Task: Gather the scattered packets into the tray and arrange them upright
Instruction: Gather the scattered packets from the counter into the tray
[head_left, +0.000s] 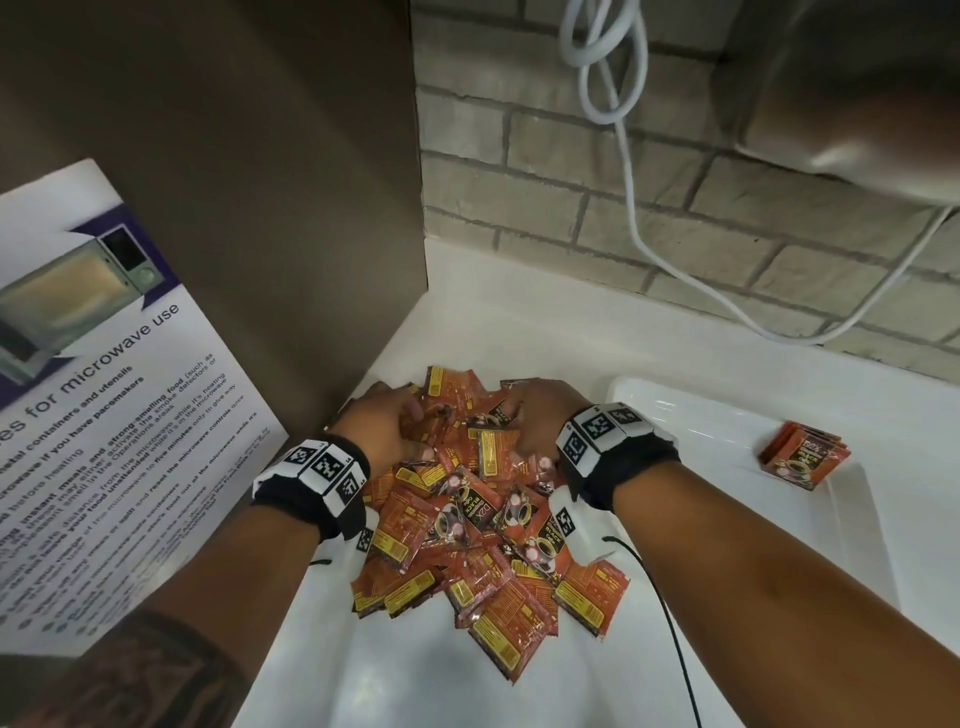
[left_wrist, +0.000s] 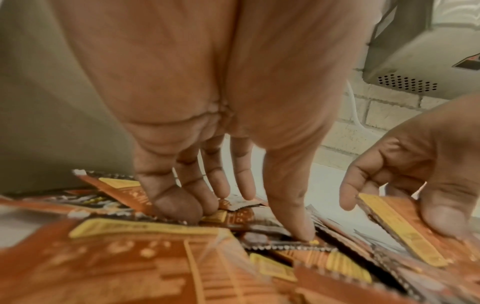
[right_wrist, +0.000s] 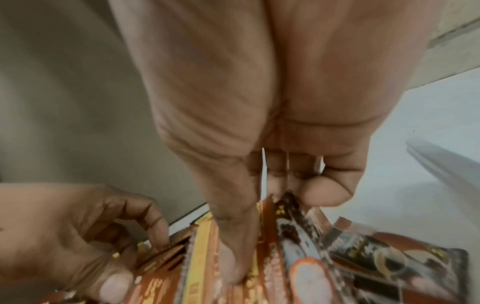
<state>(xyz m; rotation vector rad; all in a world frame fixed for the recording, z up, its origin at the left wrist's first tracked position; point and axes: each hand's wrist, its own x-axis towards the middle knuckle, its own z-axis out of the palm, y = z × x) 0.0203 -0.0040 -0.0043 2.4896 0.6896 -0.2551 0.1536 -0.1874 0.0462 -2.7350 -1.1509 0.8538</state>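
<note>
A heap of orange and black coffee packets (head_left: 467, 525) lies on the white counter. Both hands dig into its far side. My left hand (head_left: 387, 421) curls fingers and thumb round a few packets (left_wrist: 233, 218) at the heap's left. My right hand (head_left: 537, 410) pinches a small bundle of packets (right_wrist: 283, 232) between thumb and curled fingers. In the left wrist view the right hand (left_wrist: 415, 185) shows with its thumb on a yellow-striped packet (left_wrist: 397, 228). The white tray (head_left: 727, 415) sits to the right, with a short stack of packets (head_left: 802, 460) standing in it.
A brown panel with a microwave-use poster (head_left: 104, 389) stands close on the left. A brick wall (head_left: 519, 171) runs behind, with a white cable (head_left: 626, 171) hanging from a metal appliance (head_left: 857, 104) at the upper right. A thin black wire (head_left: 670, 623) trails from the right wrist.
</note>
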